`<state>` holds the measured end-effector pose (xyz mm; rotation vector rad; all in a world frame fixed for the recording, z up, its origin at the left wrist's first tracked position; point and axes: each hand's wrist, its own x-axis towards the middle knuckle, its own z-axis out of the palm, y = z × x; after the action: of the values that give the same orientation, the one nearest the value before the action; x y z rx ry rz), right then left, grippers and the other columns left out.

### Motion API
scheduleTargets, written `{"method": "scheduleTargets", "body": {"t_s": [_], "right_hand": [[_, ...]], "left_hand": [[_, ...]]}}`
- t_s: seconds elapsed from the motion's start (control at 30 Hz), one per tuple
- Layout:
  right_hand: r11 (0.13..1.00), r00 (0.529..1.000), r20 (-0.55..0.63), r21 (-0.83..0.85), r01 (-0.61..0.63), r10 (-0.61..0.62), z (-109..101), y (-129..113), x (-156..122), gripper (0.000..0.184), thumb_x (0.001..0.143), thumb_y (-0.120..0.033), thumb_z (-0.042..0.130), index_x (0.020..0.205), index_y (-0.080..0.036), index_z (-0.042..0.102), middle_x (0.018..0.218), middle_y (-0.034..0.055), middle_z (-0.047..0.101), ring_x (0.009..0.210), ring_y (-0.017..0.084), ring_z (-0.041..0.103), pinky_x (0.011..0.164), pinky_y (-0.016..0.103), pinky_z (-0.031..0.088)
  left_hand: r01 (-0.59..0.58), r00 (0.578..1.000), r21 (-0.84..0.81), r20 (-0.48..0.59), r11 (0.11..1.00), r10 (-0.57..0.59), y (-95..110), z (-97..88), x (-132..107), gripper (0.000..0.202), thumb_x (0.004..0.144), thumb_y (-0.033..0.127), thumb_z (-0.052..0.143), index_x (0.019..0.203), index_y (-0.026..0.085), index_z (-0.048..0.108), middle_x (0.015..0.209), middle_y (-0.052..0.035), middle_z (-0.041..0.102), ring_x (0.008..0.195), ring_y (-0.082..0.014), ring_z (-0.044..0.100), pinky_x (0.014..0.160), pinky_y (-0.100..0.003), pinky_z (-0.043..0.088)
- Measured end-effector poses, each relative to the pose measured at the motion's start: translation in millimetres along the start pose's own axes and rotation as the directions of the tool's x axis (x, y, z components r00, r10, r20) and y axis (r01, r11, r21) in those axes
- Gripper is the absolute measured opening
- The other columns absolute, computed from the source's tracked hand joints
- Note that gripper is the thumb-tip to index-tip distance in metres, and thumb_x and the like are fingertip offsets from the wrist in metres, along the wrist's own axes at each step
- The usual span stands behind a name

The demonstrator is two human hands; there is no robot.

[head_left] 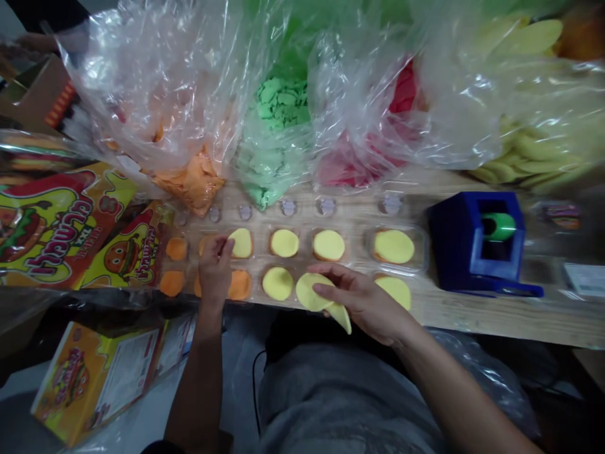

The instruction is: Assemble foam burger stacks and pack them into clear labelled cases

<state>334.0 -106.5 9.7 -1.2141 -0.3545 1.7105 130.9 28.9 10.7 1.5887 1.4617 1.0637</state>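
My right hand point(363, 293) pinches a few thin yellow discs point(312, 292) near the table's front edge; one of them droops below the others. My left hand point(217, 265) has its fingers closed at the edge of a yellow disc point(242, 243), which lies over an orange piece in a clear tray in the back row. More yellow discs point(284, 243) lie on orange pieces to the right. Bare orange pieces point(239, 285) show in the front row beside my left hand, and others farther left. My left hand partly hides the orange pieces behind it.
Clear bags of orange point(193, 180), green point(278, 151), red point(350, 161) and yellow pieces point(529, 154) line the back. A blue tape dispenser point(454, 246) stands at right. Printed burger packaging point(57, 221) lies at left, with an orange-yellow box point(89, 378) below.
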Motion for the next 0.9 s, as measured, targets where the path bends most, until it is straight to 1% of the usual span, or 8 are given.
{"method": "scheduleTargets", "body": {"t_s": [0.3, 0.4, 0.53, 0.63, 0.67, 0.73, 0.8, 0.9], "right_hand": [[0.998, 0.998, -0.062, 0.060, -0.005, 0.009, -4, -5, -6, 0.043, 0.055, -0.036, 0.084, 0.091, -0.021, 0.066, 0.078, -0.0035, 0.061, 0.062, 0.009, 0.054, 0.051, 0.021, 0.047], [0.998, 0.998, -0.061, 0.066, -0.022, 0.026, -2, -3, -5, 0.047, 0.054, -0.037, 0.085, 0.094, -0.021, 0.065, 0.075, -0.0042, 0.061, 0.061, 0.009, 0.055, 0.050, 0.021, 0.048], [0.994, 0.999, -0.023, 0.103, 0.038, -0.036, 3, -2, -5, 0.047, 0.057, -0.035, 0.085, 0.096, -0.021, 0.064, 0.077, -0.0043, 0.066, 0.063, 0.008, 0.058, 0.054, 0.019, 0.048], [0.981, 0.990, 0.008, 0.136, 0.138, -0.140, 10, -3, -4, 0.043, 0.061, -0.031, 0.083, 0.098, -0.022, 0.063, 0.078, -0.0050, 0.069, 0.067, 0.008, 0.060, 0.062, 0.019, 0.047], [0.976, 0.985, 0.018, 0.140, 0.165, -0.170, 13, -3, -3, 0.042, 0.062, -0.031, 0.082, 0.099, -0.023, 0.063, 0.078, -0.0052, 0.069, 0.068, 0.008, 0.061, 0.065, 0.020, 0.048], [0.971, 0.976, 0.040, 0.122, 0.207, -0.214, 17, -3, 0, 0.040, 0.065, -0.031, 0.080, 0.100, -0.023, 0.062, 0.080, -0.0048, 0.070, 0.072, 0.009, 0.062, 0.071, 0.022, 0.048], [0.971, 0.972, 0.057, 0.087, 0.222, -0.227, 20, -1, 3, 0.041, 0.066, -0.032, 0.079, 0.101, -0.024, 0.062, 0.085, -0.0032, 0.070, 0.078, 0.011, 0.063, 0.077, 0.025, 0.048], [0.977, 0.977, 0.031, 0.027, 0.211, -0.212, 19, 5, 7, 0.042, 0.064, -0.038, 0.079, 0.100, -0.023, 0.062, 0.090, 0.0002, 0.070, 0.088, 0.015, 0.063, 0.085, 0.030, 0.047]], "left_hand": [[-0.065, 0.995, 0.160, 0.081, 0.985, 0.053, -15, -9.7, 19, 0.024, 0.081, 0.039, 0.050, 0.097, 0.021, 0.053, 0.075, -0.0001, 0.064, 0.069, -0.0143, 0.061, 0.065, -0.026, 0.047], [-0.129, 0.991, 0.329, 0.077, 0.936, 0.110, -15, -7.0, 19, 0.018, 0.080, 0.031, 0.052, 0.093, 0.020, 0.057, 0.076, -0.0021, 0.064, 0.078, -0.0191, 0.060, 0.080, -0.034, 0.046], [-0.178, 0.983, 0.476, 0.049, 0.861, 0.176, -6, 2.4, 11, 0.011, 0.075, 0.022, 0.058, 0.083, 0.018, 0.065, 0.098, -0.0106, 0.064, 0.108, -0.0297, 0.051, 0.104, -0.051, 0.025], [-0.173, 0.976, 0.349, 0.185, 0.921, 0.114, 16, 10.8, -14, 0.017, 0.081, 0.028, 0.053, 0.088, 0.019, 0.066, 0.102, -0.0090, 0.065, 0.104, -0.0259, 0.055, 0.099, -0.044, 0.035], [-0.120, 0.953, 0.254, 0.301, 0.960, 0.039, 25, 13.0, -25, 0.020, 0.083, 0.031, 0.052, 0.091, 0.019, 0.066, 0.098, -0.0072, 0.067, 0.097, -0.0232, 0.058, 0.092, -0.039, 0.042], [0.068, 0.842, 0.094, 0.529, 0.993, -0.108, 38, 15.0, -46, 0.023, 0.082, 0.035, 0.055, 0.095, 0.020, 0.066, 0.090, -0.0040, 0.069, 0.084, -0.0186, 0.062, 0.078, -0.031, 0.048], [0.202, 0.795, 0.029, 0.579, 0.979, -0.181, 41, 11.4, -59, 0.022, 0.077, 0.034, 0.061, 0.093, 0.019, 0.065, 0.086, -0.0025, 0.069, 0.079, -0.0165, 0.063, 0.073, -0.027, 0.049], [0.153, 0.943, 0.042, 0.294, 0.987, -0.159, 26, -10.1, -61, 0.016, 0.078, 0.032, 0.060, 0.087, 0.019, 0.062, 0.083, -0.0017, 0.069, 0.078, -0.0156, 0.063, 0.073, -0.027, 0.049]]}}
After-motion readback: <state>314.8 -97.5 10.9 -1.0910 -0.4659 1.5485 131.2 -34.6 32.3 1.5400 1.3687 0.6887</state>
